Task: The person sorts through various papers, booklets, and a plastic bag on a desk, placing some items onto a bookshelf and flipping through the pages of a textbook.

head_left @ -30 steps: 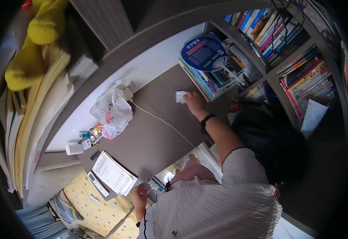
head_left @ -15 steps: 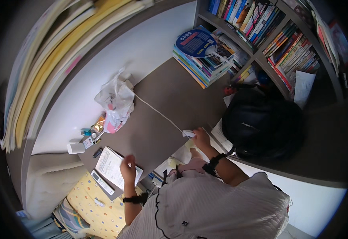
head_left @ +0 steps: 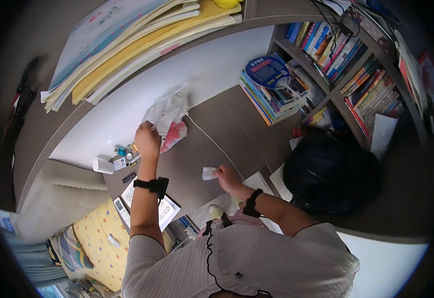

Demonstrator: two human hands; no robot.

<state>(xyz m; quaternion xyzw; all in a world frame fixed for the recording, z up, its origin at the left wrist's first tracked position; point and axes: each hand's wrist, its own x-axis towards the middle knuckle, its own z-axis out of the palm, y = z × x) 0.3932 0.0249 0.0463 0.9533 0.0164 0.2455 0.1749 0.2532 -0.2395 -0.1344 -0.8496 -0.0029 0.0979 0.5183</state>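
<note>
My left hand [head_left: 148, 141] reaches across the desk to a crumpled white plastic bag [head_left: 171, 110] with pink-red patches, which leans by the wall. Its fingers are closed on the bag's near left edge. A folded white tissue [head_left: 209, 173] is pinched in my right hand [head_left: 228, 180], held over the desk's near edge. From beside the bag a white cord [head_left: 212, 141] runs across the desktop, passing behind my right hand. Under my left forearm lies an open notebook [head_left: 168, 212], partly hidden, with a white remote control [head_left: 122, 212] beside it.
A white cup [head_left: 103, 166] and small items stand left of the bag. Books topped by a blue hand fan [head_left: 267, 72] are stacked at the back. A black backpack [head_left: 329, 171] sits on the right. A shelf with papers [head_left: 142, 52] overhangs the desk.
My left hand has gone from above the notebook up to the plastic bag and closed on it. My right hand has moved left with the tissue, away from the cord. The view has shifted.
</note>
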